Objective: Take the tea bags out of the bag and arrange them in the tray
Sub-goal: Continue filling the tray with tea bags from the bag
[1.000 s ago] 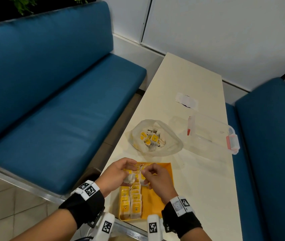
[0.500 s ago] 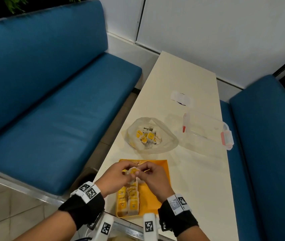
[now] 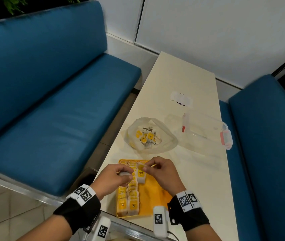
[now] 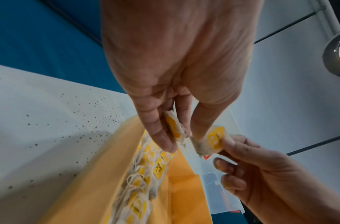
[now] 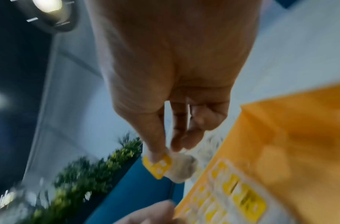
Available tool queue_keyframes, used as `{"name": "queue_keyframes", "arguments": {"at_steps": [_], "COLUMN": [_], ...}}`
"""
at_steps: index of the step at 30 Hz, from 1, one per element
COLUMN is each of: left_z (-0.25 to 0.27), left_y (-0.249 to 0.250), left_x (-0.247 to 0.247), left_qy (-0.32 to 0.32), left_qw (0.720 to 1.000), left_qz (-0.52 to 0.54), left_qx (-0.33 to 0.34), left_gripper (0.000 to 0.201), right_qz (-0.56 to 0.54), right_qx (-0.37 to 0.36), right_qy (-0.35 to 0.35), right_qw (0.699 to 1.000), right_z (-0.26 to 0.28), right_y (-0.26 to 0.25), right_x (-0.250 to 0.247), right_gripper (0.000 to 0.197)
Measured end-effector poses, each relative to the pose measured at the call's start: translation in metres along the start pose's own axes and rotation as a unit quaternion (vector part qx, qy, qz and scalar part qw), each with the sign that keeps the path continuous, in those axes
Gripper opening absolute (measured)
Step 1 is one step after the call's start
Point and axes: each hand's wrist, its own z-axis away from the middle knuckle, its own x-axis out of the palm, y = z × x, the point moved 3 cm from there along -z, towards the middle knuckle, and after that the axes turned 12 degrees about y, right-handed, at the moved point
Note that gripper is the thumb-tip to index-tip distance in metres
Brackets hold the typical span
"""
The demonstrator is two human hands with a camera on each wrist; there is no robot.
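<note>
Apart now, both hands (image 3: 139,173) — each seemingly pinching tea bags (image 4: 174,128) — over cream table (image 3: 181,87).

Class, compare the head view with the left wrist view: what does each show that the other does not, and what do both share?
Only the head view shows the plastic bag of loose tea bags and the clear box. Only the left wrist view shows dark specks on the table and the tea bag in the left hand. Both show the yellow tray and the right hand pinching a tea bag.
</note>
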Motion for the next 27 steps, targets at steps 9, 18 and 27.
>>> {"name": "queue_keyframes", "arguments": {"at_steps": [9, 18, 27], "left_z": [-0.001, 0.002, 0.002], "left_y": [-0.005, -0.002, -0.001], "left_x": [-0.005, -0.004, -0.005], "left_qy": [-0.003, 0.004, 0.015], "left_qw": [1.000, 1.000, 1.000], "left_qz": [-0.001, -0.006, -0.009], "left_qx": [-0.018, -0.009, -0.019], "left_gripper": [0.047, 0.047, 0.047], "right_qz": [0.072, 0.168, 0.141], "right_qx": [0.049, 0.119, 0.168], "right_qy": [-0.067, -0.136, -0.102], "right_qw": [0.994, 0.969, 0.970], "right_z": [-0.003, -0.003, -0.009], "right_y": [0.026, 0.063, 0.066], "right_x": [-0.006, 0.020, 0.039], "right_gripper": [0.013, 0.012, 0.011]}}
